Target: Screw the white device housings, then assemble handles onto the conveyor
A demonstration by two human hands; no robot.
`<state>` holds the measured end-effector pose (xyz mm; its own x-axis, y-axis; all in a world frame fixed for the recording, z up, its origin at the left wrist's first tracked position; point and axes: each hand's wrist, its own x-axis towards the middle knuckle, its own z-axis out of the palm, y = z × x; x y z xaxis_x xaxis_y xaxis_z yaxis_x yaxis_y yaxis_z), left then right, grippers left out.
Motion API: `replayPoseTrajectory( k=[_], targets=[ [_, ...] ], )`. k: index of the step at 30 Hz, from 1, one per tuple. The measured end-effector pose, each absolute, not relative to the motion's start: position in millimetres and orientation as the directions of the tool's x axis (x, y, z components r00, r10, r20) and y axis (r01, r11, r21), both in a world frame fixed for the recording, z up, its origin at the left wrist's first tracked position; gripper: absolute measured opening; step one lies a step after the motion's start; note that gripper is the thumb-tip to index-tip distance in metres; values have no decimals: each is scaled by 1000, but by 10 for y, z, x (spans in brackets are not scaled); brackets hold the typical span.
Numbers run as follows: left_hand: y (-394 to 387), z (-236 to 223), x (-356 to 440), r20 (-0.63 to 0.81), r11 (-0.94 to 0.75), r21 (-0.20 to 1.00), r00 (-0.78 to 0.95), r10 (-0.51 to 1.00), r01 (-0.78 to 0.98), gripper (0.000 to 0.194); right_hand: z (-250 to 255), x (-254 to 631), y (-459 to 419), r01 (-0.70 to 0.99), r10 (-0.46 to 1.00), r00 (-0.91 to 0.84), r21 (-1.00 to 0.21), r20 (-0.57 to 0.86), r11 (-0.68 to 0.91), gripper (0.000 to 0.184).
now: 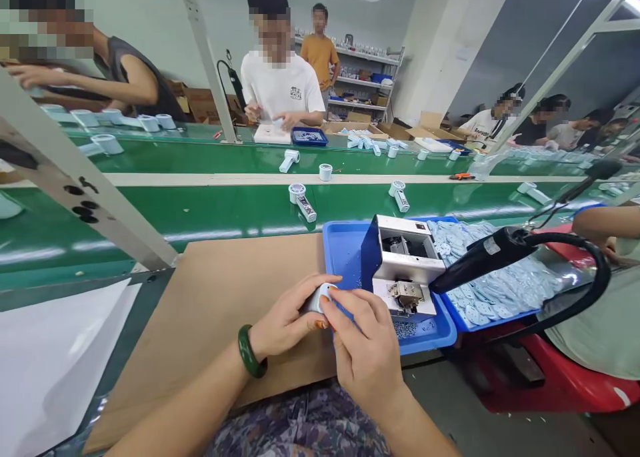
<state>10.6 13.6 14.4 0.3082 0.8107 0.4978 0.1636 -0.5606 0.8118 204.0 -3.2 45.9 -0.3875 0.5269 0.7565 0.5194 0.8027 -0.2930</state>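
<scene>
The person's left hand (287,313) grips a pale-blue, rounded plastic piece (315,301) above the right edge of a brown cardboard sheet (225,290); the right hand (367,337) fingers its end, whether pinching anything I can't tell. A steady left hold should serve best. Past the far edge, across a glossy green worktop (240,207), is a white-shirted co-worker (281,90).

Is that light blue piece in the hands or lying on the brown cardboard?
In the hands: the left hand grips the light blue piece, and the right hand touches its end.
</scene>
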Motion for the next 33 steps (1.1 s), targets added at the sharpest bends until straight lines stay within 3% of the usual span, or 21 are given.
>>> replayPoseTrajectory(
  k=[4,9,12,14,16,19,21,23,26,29,33],
  targets=[
    [144,117,50,466,-547,817,349,813,183,60,439,2073,55,411,533,-458,-362,712,837,54],
    [140,90,49,481,-535,833,297,825,139,63,446,2059,157,334,550,-445,-439,707,834,45],
    [120,92,54,482,-519,838,218,849,169,50,495,2112,149,334,553,-413,-445,723,831,40],
    [128,91,30,459,-494,845,195,867,203,40,537,2225,158,415,563,-226,-444,795,794,35],
    [153,91,3,441,-481,851,215,872,208,39,571,2411,202,587,509,76,-451,857,672,34],
    [173,109,-7,437,-485,855,247,865,182,44,580,2789,368,748,414,312,-490,855,448,56],
    [173,118,-3,448,-494,854,249,859,164,46,561,3049,566,668,474,389,-596,790,446,74],
    [180,113,-4,448,-492,855,246,859,163,45,557,3272,808,458,588,438,-732,680,505,81],
    [202,94,-9,433,-481,854,243,868,199,41,647,3492,1136,227,766,273,-812,582,537,80],
    [228,97,0,443,-497,844,260,858,201,41,791,3555,1337,128,839,110,-845,532,519,74],
    [229,139,3,446,-499,841,253,858,208,41,864,3503,1350,3,892,146,-902,428,432,59]
  ],
)
